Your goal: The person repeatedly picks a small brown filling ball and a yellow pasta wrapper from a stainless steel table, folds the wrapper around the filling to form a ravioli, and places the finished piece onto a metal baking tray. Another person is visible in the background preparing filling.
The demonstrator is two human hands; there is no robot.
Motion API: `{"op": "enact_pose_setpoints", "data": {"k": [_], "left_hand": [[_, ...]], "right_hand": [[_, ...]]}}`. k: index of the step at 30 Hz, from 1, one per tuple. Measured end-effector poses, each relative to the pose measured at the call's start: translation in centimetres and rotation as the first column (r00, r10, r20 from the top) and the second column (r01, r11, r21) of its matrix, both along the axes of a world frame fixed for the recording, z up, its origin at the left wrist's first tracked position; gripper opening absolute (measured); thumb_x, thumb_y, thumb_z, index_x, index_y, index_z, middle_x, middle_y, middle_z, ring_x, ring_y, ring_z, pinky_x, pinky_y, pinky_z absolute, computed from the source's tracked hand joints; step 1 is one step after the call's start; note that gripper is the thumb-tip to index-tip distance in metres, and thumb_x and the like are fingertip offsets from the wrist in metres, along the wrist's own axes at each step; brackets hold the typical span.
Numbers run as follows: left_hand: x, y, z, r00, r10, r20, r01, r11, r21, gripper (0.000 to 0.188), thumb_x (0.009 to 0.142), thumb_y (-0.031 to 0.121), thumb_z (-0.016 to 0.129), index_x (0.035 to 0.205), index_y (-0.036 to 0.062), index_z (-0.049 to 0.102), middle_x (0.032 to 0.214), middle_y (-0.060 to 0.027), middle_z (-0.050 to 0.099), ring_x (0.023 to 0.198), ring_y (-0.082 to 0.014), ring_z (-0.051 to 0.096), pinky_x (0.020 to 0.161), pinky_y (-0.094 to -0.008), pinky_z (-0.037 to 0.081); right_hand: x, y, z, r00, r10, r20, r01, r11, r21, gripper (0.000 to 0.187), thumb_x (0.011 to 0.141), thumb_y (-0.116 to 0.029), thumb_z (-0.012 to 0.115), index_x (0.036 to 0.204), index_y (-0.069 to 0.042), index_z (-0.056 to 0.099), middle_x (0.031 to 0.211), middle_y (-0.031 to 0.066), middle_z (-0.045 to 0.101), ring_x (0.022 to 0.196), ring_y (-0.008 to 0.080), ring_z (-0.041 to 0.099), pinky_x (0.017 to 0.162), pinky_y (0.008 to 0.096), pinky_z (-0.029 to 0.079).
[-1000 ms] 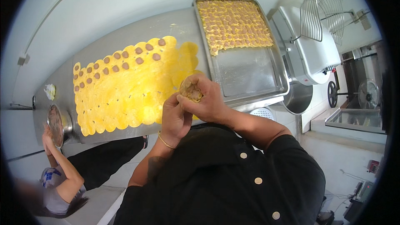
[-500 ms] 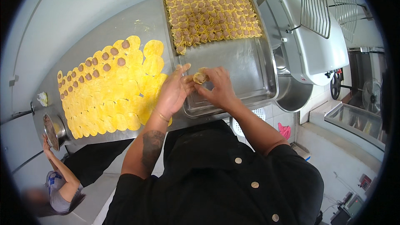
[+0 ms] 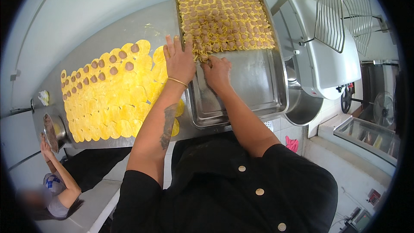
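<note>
Rows of open-topped dumplings (image 3: pixel 228 21) with yellow wrappers and brown filling fill the far part of a metal tray (image 3: pixel 241 86). At the left end of the nearest row, my right hand (image 3: pixel 217 72) pinches a dumpling (image 3: pixel 202 57), set against the others. My left hand (image 3: pixel 180 62) lies over the tray's left rim with its fingers stretched out and apart, its fingertips close to that row. To the left, overlapping round yellow wrappers (image 3: pixel 108 99) cover the steel table. Balls of brown filling (image 3: pixel 114 70) sit on several of the wrappers along the far side.
A metal bowl of filling (image 3: pixel 54 131) stands at the table's left end, beside a co-worker's hands (image 3: pixel 46 150). Right of the tray is a white machine (image 3: pixel 321 47) with a wire guard (image 3: pixel 331 15) and a steel mixing bowl (image 3: pixel 304 103). A pink cloth (image 3: pixel 291 143) is lower right.
Both hands have moved away from me, toward the dumpling rows. The dumpling held above the tray's near part is now down at the left end of the nearest row. My left hand has left it.
</note>
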State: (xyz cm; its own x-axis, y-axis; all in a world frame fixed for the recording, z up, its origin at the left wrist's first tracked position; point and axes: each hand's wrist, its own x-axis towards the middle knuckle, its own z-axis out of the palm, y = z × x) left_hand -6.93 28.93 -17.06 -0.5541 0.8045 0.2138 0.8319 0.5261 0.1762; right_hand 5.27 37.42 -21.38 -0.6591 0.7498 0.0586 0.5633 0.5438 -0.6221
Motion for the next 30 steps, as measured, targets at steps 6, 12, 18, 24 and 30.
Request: {"op": "enact_pose_setpoints", "data": {"k": [6, 12, 18, 24, 30], "left_hand": [[0.4, -1.2, 1.4, 0.994, -0.008, 0.113, 0.002, 0.999, 0.054, 0.076, 0.085, 0.015, 0.072, 0.155, 0.0075, 0.042, 0.156, -0.0312, 0.036, 0.153, -0.0552, 0.015, 0.124, -0.0625, 0.016], [0.7, -16.3, 3.8, 0.947, 0.042, 0.319, -0.168, 0.910, 0.379, 0.077, 0.085, 0.023, 0.080, 0.152, 0.0067, 0.045, 0.152, -0.0296, 0.039, 0.150, -0.0552, 0.019, 0.122, -0.0615, 0.022], [-2.0, -32.8, 4.4, 0.837, 0.294, 0.461, -0.491, 0.775, 0.397, 0.060, 0.087, 0.022, 0.078, 0.140, 0.0033, 0.057, 0.144, -0.0268, 0.049, 0.142, -0.0513, 0.035, 0.119, -0.0578, 0.030], [-6.8, -41.7, 2.7, 0.776, 0.238, 0.583, -0.557, 0.692, 0.459, 0.045, 0.088, 0.017, 0.075, 0.130, 0.0029, 0.063, 0.128, -0.0218, 0.063, 0.128, -0.0456, 0.053, 0.112, -0.0542, 0.040], [-10.5, -48.9, 2.3, 0.691, 0.244, 0.680, -0.640, 0.644, 0.420, 0.042, 0.089, 0.017, 0.074, 0.127, 0.0015, 0.063, 0.128, -0.0225, 0.063, 0.127, -0.0460, 0.053, 0.112, -0.0542, 0.040]], "right_hand": [[-0.5, -0.3, 0.0, 0.997, -0.001, -0.073, 0.009, 0.993, 0.115, 0.031, 0.085, -0.029, 0.078, 0.103, -0.004, 0.074, 0.084, 0.0148, 0.071, 0.088, 0.0367, 0.063, 0.087, 0.0495, 0.046], [1.2, -1.8, 4.9, 0.993, -0.048, -0.108, 0.061, 0.990, 0.124, 0.033, 0.085, -0.029, 0.079, 0.102, 0.000, 0.071, 0.075, 0.0139, 0.066, 0.082, 0.0337, 0.064, 0.079, 0.0487, 0.046], [-17.9, -9.6, 12.1, 0.794, 0.546, -0.267, -0.525, 0.837, 0.154, 0.023, 0.095, -0.015, 0.066, 0.113, -0.002, 0.071, 0.096, 0.0195, 0.070, 0.091, 0.0374, 0.066, 0.080, 0.0445, 0.052], [-45.7, -26.2, 11.2, 0.543, 0.839, -0.029, -0.838, 0.544, 0.029, 0.041, 0.092, 0.000, 0.053, 0.127, -0.010, 0.070, 0.117, 0.0210, 0.070, 0.108, 0.0408, 0.065, 0.093, 0.0467, 0.052], [-65.6, -40.4, 5.1, 0.306, 0.910, 0.279, -0.948, 0.263, 0.182, 0.052, 0.090, 0.003, 0.051, 0.133, -0.018, 0.071, 0.118, 0.0160, 0.067, 0.112, 0.0357, 0.063, 0.096, 0.0444, 0.052]]}}
